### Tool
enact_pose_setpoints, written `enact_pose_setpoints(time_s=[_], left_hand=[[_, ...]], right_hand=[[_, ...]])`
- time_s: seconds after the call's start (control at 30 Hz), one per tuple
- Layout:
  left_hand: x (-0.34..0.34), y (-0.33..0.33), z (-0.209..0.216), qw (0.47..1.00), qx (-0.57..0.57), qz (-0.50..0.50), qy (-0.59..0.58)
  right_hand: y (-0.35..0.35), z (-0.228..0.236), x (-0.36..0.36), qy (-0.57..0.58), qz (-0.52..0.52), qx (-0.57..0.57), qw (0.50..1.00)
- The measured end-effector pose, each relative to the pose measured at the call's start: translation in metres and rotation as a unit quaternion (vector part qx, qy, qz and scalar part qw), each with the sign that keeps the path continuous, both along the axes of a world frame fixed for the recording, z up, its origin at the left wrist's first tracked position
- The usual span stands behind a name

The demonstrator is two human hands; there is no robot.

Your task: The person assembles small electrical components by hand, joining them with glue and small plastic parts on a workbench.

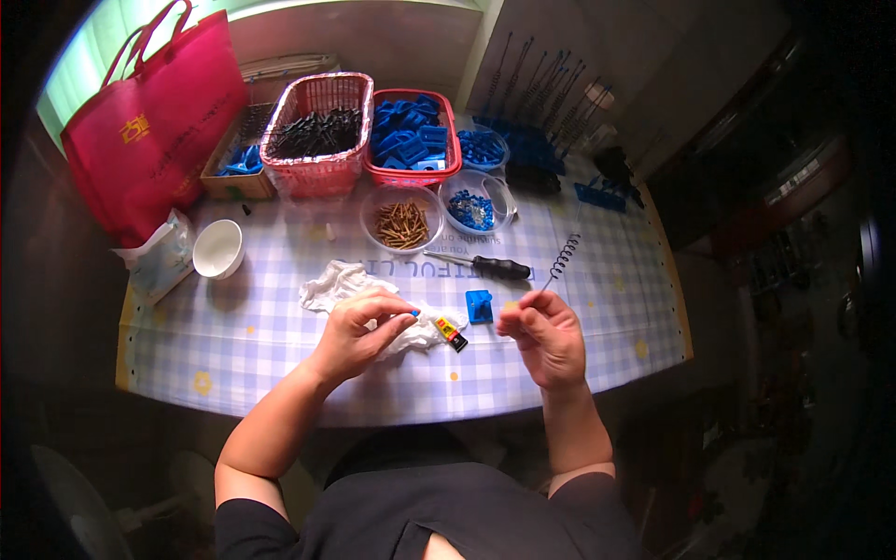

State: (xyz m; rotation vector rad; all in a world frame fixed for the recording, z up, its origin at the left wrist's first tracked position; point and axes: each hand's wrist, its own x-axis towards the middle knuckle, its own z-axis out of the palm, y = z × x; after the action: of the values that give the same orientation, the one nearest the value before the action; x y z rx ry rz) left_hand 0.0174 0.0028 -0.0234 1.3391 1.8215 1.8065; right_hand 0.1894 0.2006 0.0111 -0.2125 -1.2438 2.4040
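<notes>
Head view: both hands (357,334) (553,347) in pinches

One desk (635,308); two hands (353,338) (553,350); three clear tubs (370,235) (504,198) (505,161)
We count one small blue piece (415,314) and one coiled wire (566,254) in those hands; one screwdriver (502,269); one loose blue bracket (479,307); one yellow tube (449,330); one crumpled white wad (338,284); one white bowl (219,249); one packet (161,263); one red bag (154,121); one cardboard box (238,189); two red containers (317,175) (411,175); the pieces heaped in containers and tubs, and the coiled wires standing behind, we cannot number
</notes>
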Motion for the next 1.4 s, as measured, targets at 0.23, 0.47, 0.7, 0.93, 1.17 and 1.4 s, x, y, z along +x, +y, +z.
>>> enact_pose_setpoints(time_s=[0.23, 0.47, 0.7, 0.93, 1.17, 1.4], left_hand=[[0.000, 0.001, 0.002, 1.000, -0.005, 0.010, -0.008], [-0.001, -0.002, 0.000, 0.999, -0.014, 0.019, -0.049], [-0.002, -0.001, -0.001, 0.999, -0.006, 0.020, -0.047], [-0.003, 0.000, -0.003, 0.999, -0.003, 0.015, -0.035], [-0.001, -0.003, 0.004, 0.998, -0.036, 0.013, -0.053], [-0.001, -0.003, 0.004, 0.998, -0.032, 0.016, -0.052]], right_hand=[[-0.016, 0.005, -0.053, -0.042, -0.004, 0.183, 0.982], [-0.018, -0.002, -0.066, -0.044, -0.009, 0.214, 0.976], [-0.020, 0.000, -0.067, -0.061, -0.009, 0.267, 0.962], [-0.017, 0.008, -0.064, -0.042, -0.012, 0.277, 0.960], [-0.028, 0.010, -0.070, -0.012, -0.005, 0.264, 0.964], [-0.032, 0.008, -0.073, -0.005, 0.002, 0.286, 0.958]])
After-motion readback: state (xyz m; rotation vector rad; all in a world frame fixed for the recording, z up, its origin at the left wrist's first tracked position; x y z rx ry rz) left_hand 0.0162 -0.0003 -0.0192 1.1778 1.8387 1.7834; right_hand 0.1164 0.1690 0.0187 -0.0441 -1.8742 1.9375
